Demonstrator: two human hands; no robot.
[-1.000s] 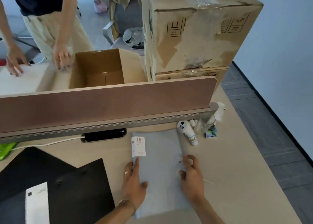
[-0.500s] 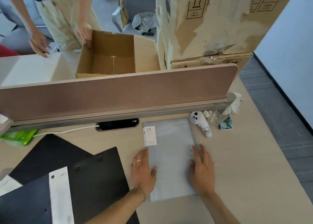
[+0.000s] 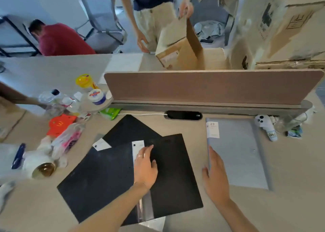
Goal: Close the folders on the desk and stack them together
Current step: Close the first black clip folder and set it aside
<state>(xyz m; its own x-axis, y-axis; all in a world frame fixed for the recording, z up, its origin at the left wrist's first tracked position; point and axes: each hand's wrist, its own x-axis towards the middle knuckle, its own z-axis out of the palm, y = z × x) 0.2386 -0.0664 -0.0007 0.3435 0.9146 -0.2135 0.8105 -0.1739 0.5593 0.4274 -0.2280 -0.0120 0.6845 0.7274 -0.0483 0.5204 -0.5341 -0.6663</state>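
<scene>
Folders lie across the pale wooden surface (image 3: 290, 205). At far left sits clutter: a red paper bag with a yellow arched "M" (image 3: 60, 124), a yellow-lidded tub (image 3: 84, 80) and a white round tub with a blue-and-red label (image 3: 96, 95), its wording too blurred to read. Next comes the open black folder (image 3: 109, 177), spread flat with a white spine label (image 3: 138, 148) whose print is too small to make out; a second black sheet (image 3: 130, 129) pokes out from under it. The left hand (image 3: 146, 166) rests flat on this folder beside the label, fingers spread, its grip open and holding nothing. The right hand (image 3: 215, 175) lies open at the left edge of the closed grey-blue folder (image 3: 241, 152), fingertips touching it, gripping nothing. That folder's white label reads "20". Just right of it, a small white ghost-shaped toy (image 3: 265, 126) bears handwriting I cannot read for certain.
</scene>
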